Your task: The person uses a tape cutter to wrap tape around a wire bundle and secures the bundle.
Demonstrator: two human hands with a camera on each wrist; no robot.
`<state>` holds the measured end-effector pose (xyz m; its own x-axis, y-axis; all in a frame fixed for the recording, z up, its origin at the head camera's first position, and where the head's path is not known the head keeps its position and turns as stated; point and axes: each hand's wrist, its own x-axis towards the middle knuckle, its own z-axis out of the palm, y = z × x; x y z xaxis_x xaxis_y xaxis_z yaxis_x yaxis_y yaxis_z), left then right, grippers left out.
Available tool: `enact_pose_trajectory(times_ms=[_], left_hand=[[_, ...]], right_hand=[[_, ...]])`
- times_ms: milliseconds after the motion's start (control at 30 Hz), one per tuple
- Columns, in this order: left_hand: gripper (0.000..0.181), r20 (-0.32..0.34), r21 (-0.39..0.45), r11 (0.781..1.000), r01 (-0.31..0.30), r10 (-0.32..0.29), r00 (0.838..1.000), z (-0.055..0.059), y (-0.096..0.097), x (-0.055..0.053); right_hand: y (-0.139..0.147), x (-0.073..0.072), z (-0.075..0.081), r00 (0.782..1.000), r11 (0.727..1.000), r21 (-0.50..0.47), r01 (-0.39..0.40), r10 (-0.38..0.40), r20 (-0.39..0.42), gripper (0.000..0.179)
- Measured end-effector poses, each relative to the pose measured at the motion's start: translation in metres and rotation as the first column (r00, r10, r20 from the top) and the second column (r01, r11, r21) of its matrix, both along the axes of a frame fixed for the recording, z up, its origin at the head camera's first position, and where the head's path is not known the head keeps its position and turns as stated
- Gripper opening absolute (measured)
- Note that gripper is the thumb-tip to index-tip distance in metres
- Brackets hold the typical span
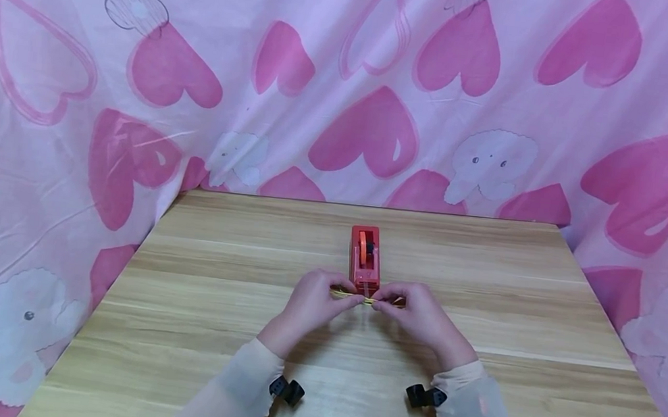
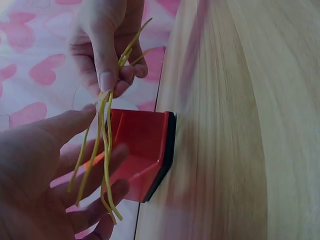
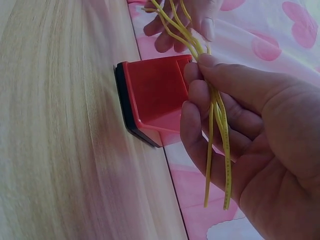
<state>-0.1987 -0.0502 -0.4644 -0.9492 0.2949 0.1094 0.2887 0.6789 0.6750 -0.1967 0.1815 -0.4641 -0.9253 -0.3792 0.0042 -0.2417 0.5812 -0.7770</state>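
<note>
A bundle of thin yellow wires (image 3: 218,120) is pinched in its middle between the thumb and fingers of my right hand (image 1: 420,317). The wires' loose ends fan out on both sides. Around the other ends, my left hand (image 1: 313,305) has its thumb and fingers spread apart; in the left wrist view the wires (image 2: 106,145) pass between them without being gripped. Just beyond both hands stands a red tape dispenser (image 1: 366,275) with an orange roll core (image 1: 363,247). A faint clear strip seems to hang at its near end, by the wires.
The light wood-grain table (image 1: 230,265) stretches around the hands. Behind it and along its sides hangs a pink cloth (image 1: 343,5) with hearts and white cartoon animals. A small black camera sits on each wrist.
</note>
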Motion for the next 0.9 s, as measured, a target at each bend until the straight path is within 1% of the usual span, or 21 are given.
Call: enact_pose_trajectory(times_ms=[133, 267, 433, 467, 567, 733, 900], left_hand=[[0.019, 0.015, 0.011, 0.999, 0.051, -0.051, 0.999, -0.0029, -0.0028, -0.0023], [0.016, 0.036, 0.012, 0.996, 0.083, -0.083, 0.996, -0.0036, -0.0040, -0.0036], [0.015, 0.072, 0.064, 0.992, 0.110, -0.114, 0.991, -0.0025, -0.0048, -0.0050], [0.015, 0.078, 0.077, 0.991, 0.113, -0.119, 0.990, -0.0022, -0.0049, -0.0053], [0.013, 0.087, 0.111, 0.988, 0.110, -0.120, 0.989, -0.0019, -0.0051, -0.0060], [0.010, 0.083, 0.154, 0.984, 0.086, -0.100, 0.991, -0.0028, -0.0045, -0.0059], [0.009, 0.059, 0.149, 0.987, 0.066, -0.076, 0.995, -0.0039, -0.0041, -0.0061]], right_hand=[[0.0006, 0.0000, 0.0007, 1.000, 1.000, -0.001, 0.003, -0.003, -0.005, 0.007], [0.0010, -0.0001, 0.0014, 1.000, 1.000, 0.001, 0.003, -0.003, -0.016, 0.008], [0.0017, -0.0002, 0.0020, 0.998, 1.000, -0.002, -0.021, 0.021, -0.064, 0.009], [0.0020, -0.0003, 0.0021, 0.998, 1.000, -0.003, -0.021, 0.021, -0.064, 0.009], [0.0027, -0.0008, 0.0022, 0.997, 1.000, 0.005, -0.028, 0.028, -0.068, 0.010], [0.0027, -0.0013, 0.0035, 0.998, 1.000, 0.009, -0.023, 0.024, -0.051, 0.010], [0.0032, -0.0011, 0.0034, 1.000, 1.000, -0.008, -0.019, 0.018, -0.023, 0.009]])
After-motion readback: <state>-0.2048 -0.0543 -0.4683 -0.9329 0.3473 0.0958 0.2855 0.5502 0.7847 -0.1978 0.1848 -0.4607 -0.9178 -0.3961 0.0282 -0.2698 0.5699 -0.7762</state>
